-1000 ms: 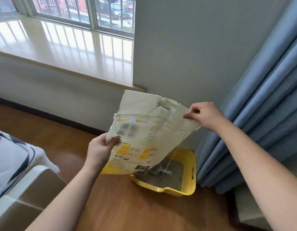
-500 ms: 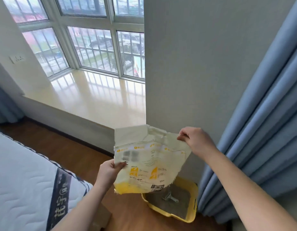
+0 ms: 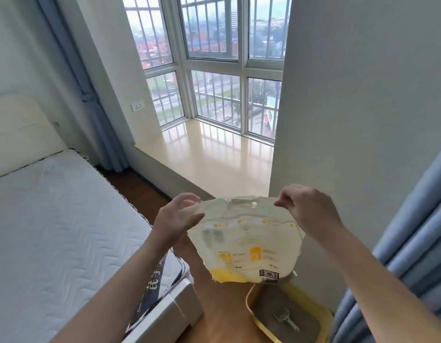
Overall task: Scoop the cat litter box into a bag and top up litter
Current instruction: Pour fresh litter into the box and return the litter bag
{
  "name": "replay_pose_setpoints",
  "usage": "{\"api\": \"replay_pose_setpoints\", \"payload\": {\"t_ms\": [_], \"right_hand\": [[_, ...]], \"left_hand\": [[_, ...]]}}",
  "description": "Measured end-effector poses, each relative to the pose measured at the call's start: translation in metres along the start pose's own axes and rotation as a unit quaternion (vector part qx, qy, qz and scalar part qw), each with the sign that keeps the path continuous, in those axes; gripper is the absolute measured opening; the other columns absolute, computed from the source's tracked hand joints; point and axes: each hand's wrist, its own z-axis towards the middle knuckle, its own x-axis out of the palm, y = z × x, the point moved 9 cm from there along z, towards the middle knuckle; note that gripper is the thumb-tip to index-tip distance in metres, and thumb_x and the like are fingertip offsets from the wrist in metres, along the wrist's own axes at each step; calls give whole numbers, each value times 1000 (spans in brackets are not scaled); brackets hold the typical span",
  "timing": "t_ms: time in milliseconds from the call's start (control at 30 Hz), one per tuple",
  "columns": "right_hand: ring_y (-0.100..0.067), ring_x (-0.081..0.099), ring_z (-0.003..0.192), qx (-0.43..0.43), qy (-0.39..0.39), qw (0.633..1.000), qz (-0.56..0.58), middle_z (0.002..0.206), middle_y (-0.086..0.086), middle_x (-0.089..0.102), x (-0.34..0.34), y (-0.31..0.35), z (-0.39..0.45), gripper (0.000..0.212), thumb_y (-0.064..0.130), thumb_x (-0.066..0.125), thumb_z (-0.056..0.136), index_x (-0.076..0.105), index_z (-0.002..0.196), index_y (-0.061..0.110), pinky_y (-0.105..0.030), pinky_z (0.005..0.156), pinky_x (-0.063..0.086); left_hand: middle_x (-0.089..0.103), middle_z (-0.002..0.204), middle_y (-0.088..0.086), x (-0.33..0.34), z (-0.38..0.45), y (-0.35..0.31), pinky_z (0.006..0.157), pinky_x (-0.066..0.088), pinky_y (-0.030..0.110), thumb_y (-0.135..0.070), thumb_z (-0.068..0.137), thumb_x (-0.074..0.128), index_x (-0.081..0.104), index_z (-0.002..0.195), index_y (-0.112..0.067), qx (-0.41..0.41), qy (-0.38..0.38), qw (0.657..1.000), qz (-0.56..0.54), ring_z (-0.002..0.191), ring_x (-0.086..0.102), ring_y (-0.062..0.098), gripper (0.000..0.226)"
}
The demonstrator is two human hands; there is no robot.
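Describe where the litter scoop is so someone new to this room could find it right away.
Look at the floor beside the blue curtain, below the wall by the window. A yellow litter box sits there. The scoop lies on the grey litter inside, pale and slotted, the only tool in it.
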Motion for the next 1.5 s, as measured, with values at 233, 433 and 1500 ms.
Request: {"api": "replay_pose_setpoints", "payload": {"t_ms": [233, 433, 1500], "right_hand": [[-23, 57, 53, -138, -2, 990, -8, 66, 7, 61, 41, 83, -11, 21, 33, 72, 82, 63, 71, 17, -25, 51, 35], [-19, 55, 50, -199, 27, 979, 35, 65, 9, 60, 66, 170, -33, 20, 30, 74, 80, 62, 70, 18, -23, 51, 32], [-13, 55, 59, -635, 49, 732, 241, 69, 7, 56, 109, 830, -365, 26, 12, 80, 71, 56, 76, 21, -25, 59, 41]], "left_hand": [[65, 112, -10, -29, -55, -19, 91, 42, 36, -42, 73, 80, 51, 133, -29, 60, 44, 927, 369, 102, 63, 17, 68], [70, 95, -3, -96, -125, 26, 81, 42, 34, -33, 84, 71, 64, 102, -21, -30, -37, 930, 365, 89, 63, 26, 23], [63, 74, -6, -550, -711, 51, 66, 47, 37, -22, 79, 75, 64, 76, -16, -277, -338, 697, 568, 71, 61, 22, 14]]}}
